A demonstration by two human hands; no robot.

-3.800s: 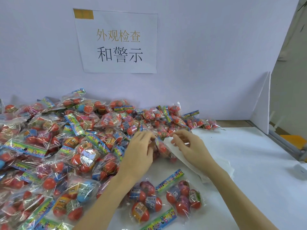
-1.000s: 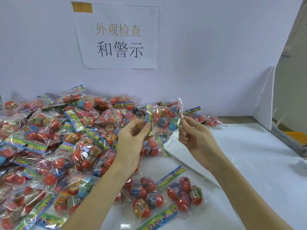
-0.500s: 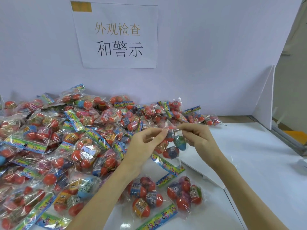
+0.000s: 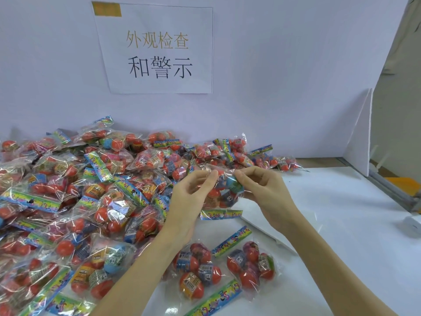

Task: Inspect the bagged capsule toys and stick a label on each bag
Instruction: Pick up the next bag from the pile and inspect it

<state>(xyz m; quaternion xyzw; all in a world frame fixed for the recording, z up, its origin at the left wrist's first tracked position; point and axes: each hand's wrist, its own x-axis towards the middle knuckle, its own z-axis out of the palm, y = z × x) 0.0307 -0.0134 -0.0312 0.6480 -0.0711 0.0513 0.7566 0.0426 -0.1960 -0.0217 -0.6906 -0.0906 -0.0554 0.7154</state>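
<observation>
A clear bag with red and blue capsule toys inside hung in the air between two hands, above the white table, with its bright paper strip at the bottom. The left hand pinched one top corner with thumb and finger. The right hand pinched the other top corner, its fingers curled. A big pile of bags just like it lay on the left. Two more bags lay flat near the person's arms. A white sheet lay under the right wrist. On the pale wall hung a paper sign with Chinese words.
</observation>
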